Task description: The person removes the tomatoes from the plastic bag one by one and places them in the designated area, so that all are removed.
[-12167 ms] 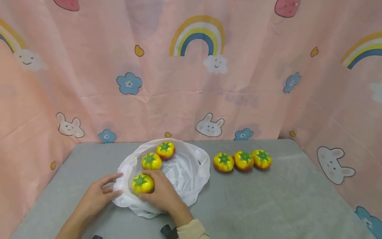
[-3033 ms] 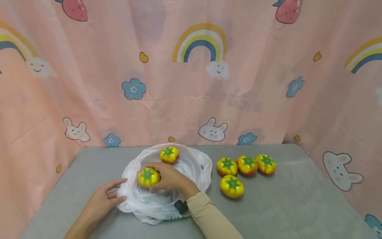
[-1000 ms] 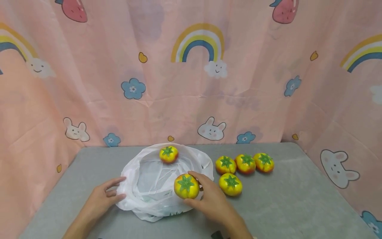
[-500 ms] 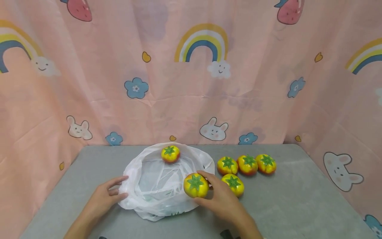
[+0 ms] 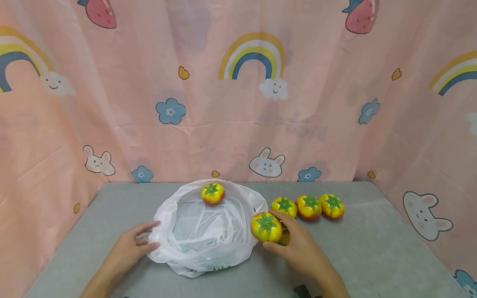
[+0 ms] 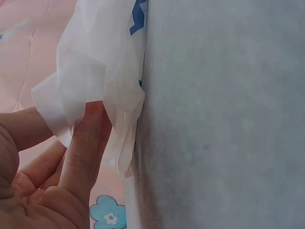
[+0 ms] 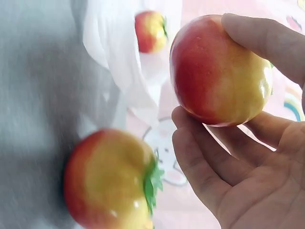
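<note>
My left hand pinches the left rim of a white plastic bag; in the left wrist view, the thin film of the bag sits between thumb and fingers. My right hand grips a yellow-red persimmon with a green star-shaped calyx, just past the bag's right edge. The right wrist view shows this persimmon raised between thumb and fingers. One persimmon lies inside the open bag at its back. Another persimmon on the table is mostly hidden behind the held one and my hand.
Three persimmons stand in a row right of the bag: a left one, a middle one and a right one. Behind the grey table hangs a pink printed curtain.
Since 3 s ago my right hand has lifted the persimmon out of the bag and carried it right, past the rim. Two persimmons have left the bag since 12.2 s ago. My left hand stays put.
</note>
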Available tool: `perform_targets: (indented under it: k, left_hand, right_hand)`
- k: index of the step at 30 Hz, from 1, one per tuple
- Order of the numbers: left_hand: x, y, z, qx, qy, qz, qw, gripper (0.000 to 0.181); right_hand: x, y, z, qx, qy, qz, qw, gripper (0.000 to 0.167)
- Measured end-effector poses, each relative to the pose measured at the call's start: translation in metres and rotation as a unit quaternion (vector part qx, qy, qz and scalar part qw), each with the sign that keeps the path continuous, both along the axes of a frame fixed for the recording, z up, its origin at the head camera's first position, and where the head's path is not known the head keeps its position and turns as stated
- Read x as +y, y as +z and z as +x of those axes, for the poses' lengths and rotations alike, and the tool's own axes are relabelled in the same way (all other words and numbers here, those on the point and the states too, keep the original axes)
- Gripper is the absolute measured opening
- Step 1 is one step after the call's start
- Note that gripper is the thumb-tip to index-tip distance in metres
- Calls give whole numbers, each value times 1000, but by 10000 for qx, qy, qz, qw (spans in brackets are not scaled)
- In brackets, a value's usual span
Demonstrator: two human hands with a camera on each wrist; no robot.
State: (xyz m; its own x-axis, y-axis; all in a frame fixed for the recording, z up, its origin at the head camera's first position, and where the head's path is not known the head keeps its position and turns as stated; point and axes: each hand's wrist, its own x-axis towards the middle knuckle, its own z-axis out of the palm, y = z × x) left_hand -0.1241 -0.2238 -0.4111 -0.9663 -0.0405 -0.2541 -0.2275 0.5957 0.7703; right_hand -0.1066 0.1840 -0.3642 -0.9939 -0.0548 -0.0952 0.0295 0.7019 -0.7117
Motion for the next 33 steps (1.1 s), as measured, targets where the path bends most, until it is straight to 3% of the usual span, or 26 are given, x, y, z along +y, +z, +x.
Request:
perform_targets:
  k: [10,22,33]
  left_hand:
    - [1,-1,-1,-32,64,13,10000,67]
    - [3,0,-2,-160,100,-5,9998,68]
    - [1,-2,-1,10,116,121,9999,66]
  right_hand:
    - [31,11,-3,122,-103,207,9997,85]
    - [68,7,-5,1,-207,493,9986,93]
    - [91,4,-5,-81,-255,584,9979,96]
